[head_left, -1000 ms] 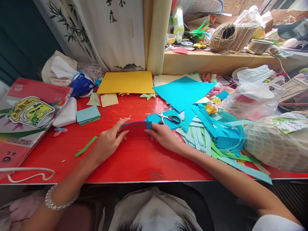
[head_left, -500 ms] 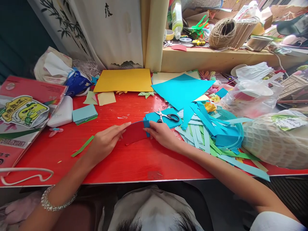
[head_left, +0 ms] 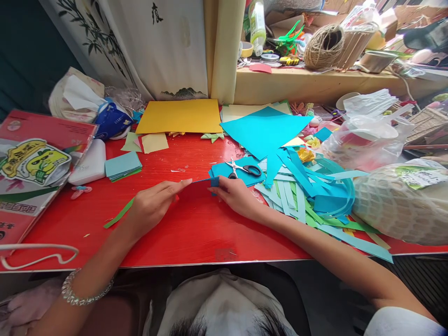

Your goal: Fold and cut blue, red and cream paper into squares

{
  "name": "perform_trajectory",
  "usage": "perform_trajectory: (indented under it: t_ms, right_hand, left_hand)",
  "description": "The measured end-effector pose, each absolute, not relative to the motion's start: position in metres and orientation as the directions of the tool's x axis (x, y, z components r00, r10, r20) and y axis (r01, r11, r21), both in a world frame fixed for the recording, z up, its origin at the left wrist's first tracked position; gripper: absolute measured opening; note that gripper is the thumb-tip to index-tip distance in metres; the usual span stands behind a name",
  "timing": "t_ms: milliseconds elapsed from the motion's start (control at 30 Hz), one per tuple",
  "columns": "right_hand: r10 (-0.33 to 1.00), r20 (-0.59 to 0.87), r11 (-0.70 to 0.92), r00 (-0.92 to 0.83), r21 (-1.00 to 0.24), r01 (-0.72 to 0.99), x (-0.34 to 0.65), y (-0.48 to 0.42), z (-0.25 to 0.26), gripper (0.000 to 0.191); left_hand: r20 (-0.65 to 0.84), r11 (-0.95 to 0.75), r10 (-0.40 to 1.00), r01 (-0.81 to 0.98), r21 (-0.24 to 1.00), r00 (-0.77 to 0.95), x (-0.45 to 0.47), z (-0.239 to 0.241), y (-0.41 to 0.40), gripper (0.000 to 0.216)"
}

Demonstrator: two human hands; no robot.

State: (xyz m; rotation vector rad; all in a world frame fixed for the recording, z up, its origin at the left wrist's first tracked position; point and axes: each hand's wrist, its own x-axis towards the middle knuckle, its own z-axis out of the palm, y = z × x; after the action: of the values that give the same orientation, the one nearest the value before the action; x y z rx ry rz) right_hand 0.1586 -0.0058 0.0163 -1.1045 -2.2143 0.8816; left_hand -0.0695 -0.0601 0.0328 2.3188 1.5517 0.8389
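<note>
A piece of paper, red on one face and blue on the other, is held edge-on just above the red table, so it shows as a thin blue line. My left hand pinches its left end with fingers closed. At its right end my right hand is closed on a small folded blue flap. Small scissors lie on blue paper just behind my right hand.
A heap of blue and green paper strips lies right of my hands, with a large blue sheet and a yellow sheet behind. A stack of pale blue squares, a white case and a red booklet sit left. A netted bundle is far right.
The paper between my hands has tipped from showing its red face to standing edge-on, and my hands have shifted slightly.
</note>
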Motion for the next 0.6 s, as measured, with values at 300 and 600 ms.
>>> perform_trajectory:
  t_ms: [300,600]
  right_hand:
    - [0.814,0.001,0.142,-0.580,-0.970,0.197,0.174,0.005,0.039,0.027]
    - [0.862,0.037,0.223,-0.506,-0.923,0.312,0.200,0.025,0.050,0.024]
  left_hand:
    - [-0.165,0.154,0.986,0.319,0.935,0.009,-0.038,0.053,-0.043,0.031]
    - [-0.201,0.152,0.969,0.292,0.944,0.146,-0.016,0.059,0.000,0.020]
